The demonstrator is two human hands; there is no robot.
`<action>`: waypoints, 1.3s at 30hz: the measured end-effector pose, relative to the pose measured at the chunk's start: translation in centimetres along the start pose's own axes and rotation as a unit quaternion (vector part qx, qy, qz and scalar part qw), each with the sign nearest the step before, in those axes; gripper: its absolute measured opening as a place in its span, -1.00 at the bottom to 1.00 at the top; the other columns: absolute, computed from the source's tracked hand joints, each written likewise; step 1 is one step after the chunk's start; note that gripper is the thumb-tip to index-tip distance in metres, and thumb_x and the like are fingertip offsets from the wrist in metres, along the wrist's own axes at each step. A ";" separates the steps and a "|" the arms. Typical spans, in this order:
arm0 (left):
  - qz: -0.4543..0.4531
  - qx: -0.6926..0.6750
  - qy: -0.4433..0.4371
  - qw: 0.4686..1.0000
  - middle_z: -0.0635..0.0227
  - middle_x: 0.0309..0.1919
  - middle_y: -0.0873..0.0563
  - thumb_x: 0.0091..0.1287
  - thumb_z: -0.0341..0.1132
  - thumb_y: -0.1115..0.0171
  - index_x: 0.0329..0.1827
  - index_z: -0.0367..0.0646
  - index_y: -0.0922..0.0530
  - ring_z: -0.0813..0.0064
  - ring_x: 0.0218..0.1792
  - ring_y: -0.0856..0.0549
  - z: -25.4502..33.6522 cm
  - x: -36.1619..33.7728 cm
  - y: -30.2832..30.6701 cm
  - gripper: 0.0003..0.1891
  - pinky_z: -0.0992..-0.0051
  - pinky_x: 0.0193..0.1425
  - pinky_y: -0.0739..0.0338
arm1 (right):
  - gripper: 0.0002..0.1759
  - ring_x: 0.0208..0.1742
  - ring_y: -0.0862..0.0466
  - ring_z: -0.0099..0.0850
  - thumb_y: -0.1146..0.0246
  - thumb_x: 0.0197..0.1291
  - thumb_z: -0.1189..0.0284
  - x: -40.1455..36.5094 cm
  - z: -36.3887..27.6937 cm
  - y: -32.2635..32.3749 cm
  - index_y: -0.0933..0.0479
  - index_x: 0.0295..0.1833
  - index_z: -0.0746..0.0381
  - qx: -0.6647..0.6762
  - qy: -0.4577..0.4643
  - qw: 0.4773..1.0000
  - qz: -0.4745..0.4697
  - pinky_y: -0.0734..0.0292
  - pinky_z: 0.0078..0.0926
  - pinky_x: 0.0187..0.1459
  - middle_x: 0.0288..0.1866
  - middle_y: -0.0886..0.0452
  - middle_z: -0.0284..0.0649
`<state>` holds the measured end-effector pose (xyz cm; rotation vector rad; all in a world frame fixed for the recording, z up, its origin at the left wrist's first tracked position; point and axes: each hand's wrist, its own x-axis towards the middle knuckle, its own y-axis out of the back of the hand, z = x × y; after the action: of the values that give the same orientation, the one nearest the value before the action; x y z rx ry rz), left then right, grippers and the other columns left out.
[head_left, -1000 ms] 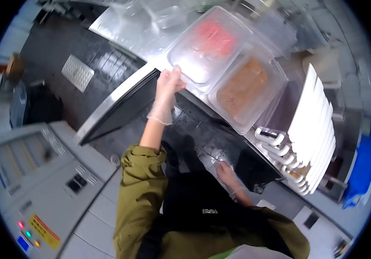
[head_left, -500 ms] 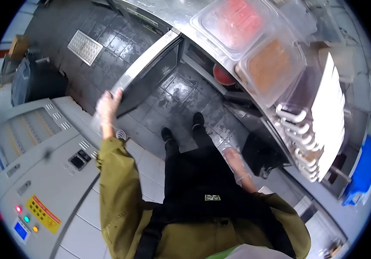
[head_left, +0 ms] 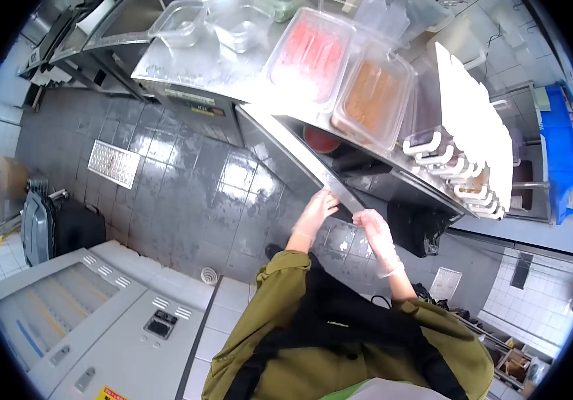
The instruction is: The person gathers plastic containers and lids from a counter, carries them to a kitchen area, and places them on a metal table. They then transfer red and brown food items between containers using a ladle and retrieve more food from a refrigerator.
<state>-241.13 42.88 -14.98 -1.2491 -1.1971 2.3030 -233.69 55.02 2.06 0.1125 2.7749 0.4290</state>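
Note:
The stainless steel door of the under-counter fridge stands partly open in the middle of the view. My left hand, in a clear glove, touches the door's outer face near its free end, with its fingers apart. At the end of the same door, my right hand, also gloved, has its fingers curled at the edge. Behind the door, a round red item shows inside the fridge.
On the counter stand a clear tub of red food, a tub of brown food and white-handled containers. A grey cabinet is at the lower left. A blue tray is at the right.
The door has swung rightward, closer to the fridge. My left hand has moved right along with it, and my right hand has risen to the door's end. The view has turned.

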 end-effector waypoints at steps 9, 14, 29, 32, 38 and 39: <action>0.451 0.344 -0.543 0.619 0.05 -0.09 -0.52 0.28 -0.40 -0.06 0.05 -0.34 -0.39 0.29 -0.08 -0.53 21.1 -2.2 -5.2 -0.69 0.38 0.01 -0.43 | -0.80 -0.32 -0.53 -0.56 0.01 0.28 0.46 6.6 -9.3 -0.5 -0.52 -0.25 0.31 0.111 -0.026 0.992 0.046 -0.44 -0.60 -0.18 -0.35 -0.54 -0.33; 0.331 0.707 -0.413 0.469 0.14 -0.27 -0.61 0.15 -0.14 -0.21 -0.07 -0.22 -0.51 0.17 -0.23 -0.63 32.7 -0.1 -9.2 -0.62 0.29 -0.15 -0.51 | -0.82 -0.36 -0.55 -0.34 -0.04 0.25 0.44 18.5 -15.7 -2.6 -0.51 -0.20 0.31 -0.066 0.160 0.969 0.174 -0.43 -0.48 -0.29 -0.38 -0.55 -0.12; 0.044 0.510 -0.282 0.812 0.16 -0.38 -0.64 0.27 -0.42 -0.12 -0.06 -0.32 -0.30 0.44 -0.38 -0.67 38.3 -2.2 -11.8 -0.74 0.51 -0.26 -0.52 | -0.78 -0.23 -0.54 0.01 -0.14 0.12 0.31 30.3 -16.7 -6.8 -0.44 -0.26 0.26 -0.155 -0.093 0.908 0.379 -0.43 -0.11 -0.22 -0.34 -0.53 0.05; -0.007 0.472 -0.241 0.848 0.18 -0.40 -0.61 0.27 -0.40 -0.14 -0.15 -0.30 -0.35 0.50 -0.40 -0.61 39.2 -2.8 -10.7 -0.80 0.51 -0.30 -0.47 | -0.84 -0.32 -0.54 0.03 -0.10 0.16 0.35 30.2 -17.6 -7.7 -0.42 -0.30 0.23 -0.077 -0.120 0.895 0.424 -0.42 -0.10 -0.28 -0.46 -0.51 0.09; -0.119 0.670 -0.183 0.710 0.23 -0.62 -0.60 0.21 -0.23 -0.24 -0.21 -0.20 -0.44 0.30 -0.59 -0.61 42.8 -0.9 -8.6 -0.74 0.38 -0.47 -0.46 | -0.89 -0.36 -0.54 0.07 -0.07 0.21 0.41 28.4 -19.6 -9.1 -0.38 -0.25 0.23 -0.171 -0.118 0.851 0.482 -0.41 -0.18 -0.35 -0.45 -0.52 0.11; -0.130 0.702 -0.160 0.681 0.19 -0.54 -0.65 0.21 -0.19 -0.22 -0.12 -0.14 -0.48 0.28 -0.51 -0.66 43.8 -1.3 -10.1 -0.73 0.40 -0.43 -0.50 | -0.89 -0.36 -0.54 0.06 -0.07 0.22 0.41 28.3 -20.1 -8.4 -0.38 -0.24 0.23 -0.183 -0.113 0.846 0.488 -0.40 -0.20 -0.37 -0.44 -0.52 0.11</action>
<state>-276.42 24.78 6.26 -0.0531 0.4976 2.2015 -267.27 45.01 8.80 1.3969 2.1403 1.0752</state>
